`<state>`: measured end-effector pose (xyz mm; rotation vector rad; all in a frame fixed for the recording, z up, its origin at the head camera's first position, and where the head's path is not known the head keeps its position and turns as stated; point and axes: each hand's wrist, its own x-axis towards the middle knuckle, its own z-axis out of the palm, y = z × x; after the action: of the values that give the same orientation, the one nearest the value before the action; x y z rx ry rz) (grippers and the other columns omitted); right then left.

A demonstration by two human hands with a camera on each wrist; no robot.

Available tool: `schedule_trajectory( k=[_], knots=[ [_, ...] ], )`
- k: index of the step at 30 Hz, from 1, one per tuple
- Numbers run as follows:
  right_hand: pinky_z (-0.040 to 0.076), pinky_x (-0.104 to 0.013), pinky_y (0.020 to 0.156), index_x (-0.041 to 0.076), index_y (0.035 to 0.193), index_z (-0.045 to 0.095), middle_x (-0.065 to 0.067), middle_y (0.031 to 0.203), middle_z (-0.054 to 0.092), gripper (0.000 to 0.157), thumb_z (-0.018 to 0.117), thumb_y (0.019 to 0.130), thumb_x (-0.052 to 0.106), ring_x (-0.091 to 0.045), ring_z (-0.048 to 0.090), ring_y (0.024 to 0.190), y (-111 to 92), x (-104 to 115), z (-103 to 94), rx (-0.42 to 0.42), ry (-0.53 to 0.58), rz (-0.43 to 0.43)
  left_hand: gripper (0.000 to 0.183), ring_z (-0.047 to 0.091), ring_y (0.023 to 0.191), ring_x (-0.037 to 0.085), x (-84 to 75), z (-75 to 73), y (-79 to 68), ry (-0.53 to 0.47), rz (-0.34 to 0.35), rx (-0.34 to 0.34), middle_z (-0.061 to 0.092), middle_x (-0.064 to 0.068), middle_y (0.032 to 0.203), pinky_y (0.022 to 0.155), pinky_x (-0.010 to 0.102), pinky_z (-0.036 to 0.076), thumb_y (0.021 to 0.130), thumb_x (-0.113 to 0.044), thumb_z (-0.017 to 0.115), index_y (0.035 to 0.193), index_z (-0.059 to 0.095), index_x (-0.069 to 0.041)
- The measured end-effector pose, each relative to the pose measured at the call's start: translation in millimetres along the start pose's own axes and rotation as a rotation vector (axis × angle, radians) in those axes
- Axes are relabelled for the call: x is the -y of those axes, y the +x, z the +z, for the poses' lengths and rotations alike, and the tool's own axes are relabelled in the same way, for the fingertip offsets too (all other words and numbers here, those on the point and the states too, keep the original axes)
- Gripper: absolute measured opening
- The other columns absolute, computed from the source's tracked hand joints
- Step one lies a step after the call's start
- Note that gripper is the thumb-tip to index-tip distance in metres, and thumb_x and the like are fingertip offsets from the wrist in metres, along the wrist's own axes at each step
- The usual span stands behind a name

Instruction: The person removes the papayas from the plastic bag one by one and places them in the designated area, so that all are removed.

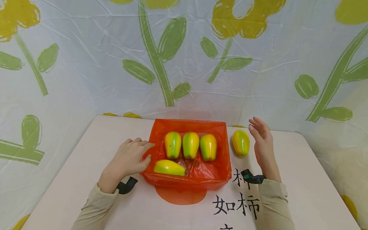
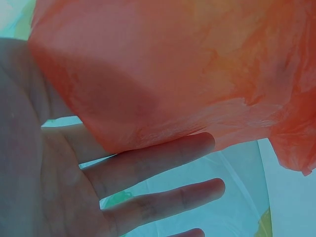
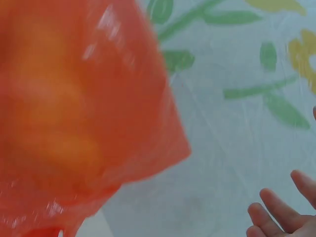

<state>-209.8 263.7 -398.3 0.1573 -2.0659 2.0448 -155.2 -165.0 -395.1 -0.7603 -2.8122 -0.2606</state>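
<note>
Left of the left hand (image 1: 129,157), the pale, flat surface (image 1: 72,178) runs to its slanting edge. Its fingers are extended and slightly spread, against the left rim of a red, rectangular, plastic-covered box (image 1: 183,181). Right of these fingertips, within the box, lie four glossy yellow-green oval fruits (image 1: 190,145). Past the right rim, a fifth yellow-green fruit (image 1: 241,143) lies just left of the right hand (image 1: 264,148), its fingers raised and loosely apart; rightward, more surface reaches the far side.
</note>
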Motion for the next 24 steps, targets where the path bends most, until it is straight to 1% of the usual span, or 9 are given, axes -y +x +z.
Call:
schedule_trajectory(
  k=[3,6,8,10,13,15,18,21,24],
  knots=[
    [0.006,-0.058,0.118,0.014,0.147,0.044,-0.016,0.149,0.041,0.049,0.056,0.101,0.023,-0.029,0.035,0.136,-2.3,19.0,8.8,0.072,0.021,-0.049,0.037,0.061,0.099,0.027,0.7,0.0,-0.1,-0.006,-0.005,0.001,0.071,0.007,0.113,0.081,0.045,0.048,0.086,-0.022,0.061,0.118,0.071,-0.008],
    [0.008,-0.060,0.117,0.014,0.146,0.046,-0.014,0.148,0.044,0.046,0.055,0.101,0.023,-0.028,0.037,0.135,-1.2,38.1,17.6,0.163,0.007,-0.071,0.037,0.061,0.100,0.027,1.1,0.2,0.1,-0.009,-0.007,0.006,0.071,0.008,0.114,0.082,0.046,0.048,0.086,-0.023,0.061,0.119,0.071,-0.008],
    [0.008,-0.059,0.117,0.013,0.145,0.048,-0.013,0.147,0.046,0.045,0.054,0.102,0.023,-0.028,0.038,0.134,2.0,50.1,23.2,0.224,0.007,-0.076,0.037,0.061,0.100,0.027,1.1,-0.1,0.1,-0.010,-0.006,0.005,0.071,0.008,0.114,0.083,0.047,0.048,0.086,-0.023,0.061,0.119,0.071,-0.008],
    [0.008,-0.060,0.117,0.012,0.144,0.049,-0.011,0.147,0.047,0.045,0.054,0.102,0.025,-0.027,0.039,0.134,6.1,60.8,28.8,0.284,-0.017,-0.071,0.037,0.061,0.100,0.027,0.6,-0.4,0.4,-0.010,-0.003,0.003,0.071,0.008,0.114,0.083,0.047,0.048,0.086,-0.022,0.061,0.118,0.071,-0.007],
    [0.010,-0.060,0.116,0.009,0.142,0.051,-0.011,0.144,0.050,0.043,0.054,0.102,0.024,-0.027,0.041,0.132,13.8,74.4,39.8,0.373,-0.057,-0.065,0.037,0.061,0.099,0.027,-0.6,-0.2,1.1,-0.009,0.007,0.004,0.071,0.008,0.113,0.081,0.046,0.048,0.086,-0.022,0.062,0.118,0.071,-0.007],
    [0.014,-0.059,0.116,0.007,0.142,0.051,-0.010,0.143,0.051,0.043,0.054,0.102,0.024,-0.026,0.042,0.131,18.2,82.4,48.8,0.433,-0.097,-0.063,0.037,0.061,0.098,0.027,-1.4,0.2,1.3,-0.009,0.010,0.006,0.071,0.008,0.112,0.081,0.045,0.048,0.086,-0.022,0.062,0.118,0.071,-0.007],
    [0.021,-0.054,0.115,0.006,0.141,0.051,-0.009,0.141,0.053,0.043,0.054,0.102,0.022,-0.026,0.046,0.129,22.6,92.9,64.3,0.517,-0.127,-0.052,0.037,0.061,0.098,0.027,-2.1,1.0,1.1,-0.009,0.008,0.009,0.071,0.008,0.112,0.080,0.045,0.048,0.086,-0.022,0.062,0.118,0.071,-0.007],
    [0.031,-0.050,0.112,0.007,0.141,0.051,-0.008,0.140,0.055,0.043,0.057,0.100,0.021,-0.025,0.050,0.128,26.1,98.5,79.7,0.592,-0.151,-0.034,0.037,0.061,0.098,0.027,-2.3,2.0,1.0,-0.012,0.008,0.008,0.071,0.008,0.113,0.081,0.044,0.048,0.086,-0.022,0.063,0.118,0.071,-0.007],
    [0.038,-0.046,0.108,0.007,0.140,0.052,-0.007,0.138,0.056,0.043,0.059,0.099,0.017,-0.024,0.052,0.127,30.9,98.6,94.9,0.680,-0.168,-0.013,0.037,0.061,0.098,0.026,-2.1,3.3,1.3,-0.012,0.009,0.006,0.071,0.008,0.113,0.080,0.044,0.048,0.086,-0.022,0.062,0.118,0.071,-0.007]
  ],
)
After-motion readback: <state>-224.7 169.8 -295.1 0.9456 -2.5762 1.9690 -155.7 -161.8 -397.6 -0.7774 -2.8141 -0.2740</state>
